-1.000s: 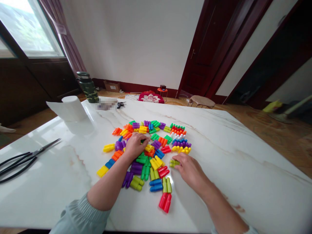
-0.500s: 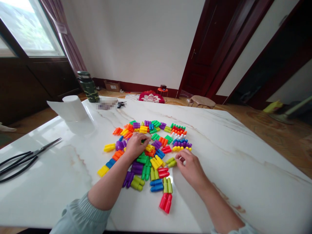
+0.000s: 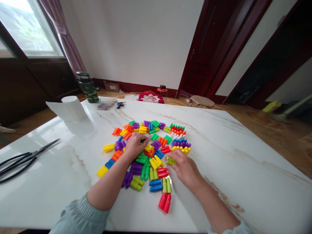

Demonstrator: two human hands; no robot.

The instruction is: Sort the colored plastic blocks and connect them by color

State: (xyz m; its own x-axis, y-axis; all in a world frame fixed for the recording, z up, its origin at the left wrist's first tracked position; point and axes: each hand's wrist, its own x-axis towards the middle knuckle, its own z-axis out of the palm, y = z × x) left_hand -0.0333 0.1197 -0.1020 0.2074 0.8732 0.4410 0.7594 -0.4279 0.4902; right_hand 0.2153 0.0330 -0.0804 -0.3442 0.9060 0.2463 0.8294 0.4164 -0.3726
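Observation:
Many coloured plastic building blocks with rounded twin pegs lie spread over the white marbled table (image 3: pixel 243 156). My right hand (image 3: pixel 187 167) is closed around a lime-green building block (image 3: pixel 171 161), fingers along its far side and thumb on the near side. Over the middle of the spread, my left hand (image 3: pixel 135 145) has its fingers curled together. A bit of green shows under its fingertips, but what they hold is hidden. Beside it lie a yellow block (image 3: pixel 149 148) and a purple block (image 3: pixel 155 144). Nearer me are a blue block (image 3: pixel 155 185) and a red block (image 3: pixel 165 203).
Rows of small pegged blocks (image 3: pixel 179 136) stand at the right of the spread. Black-handled scissors (image 3: pixel 29 159) lie at left. Behind them are a white paper roll (image 3: pixel 73 109), a camouflage flask (image 3: pixel 87 87) and small pliers (image 3: pixel 120 105). A stool (image 3: pixel 201 100) stands beyond the table.
My right hand has moved slightly left and forward, and its fingers have closed over the lime-green block, which has turned a little. My left hand stays in place.

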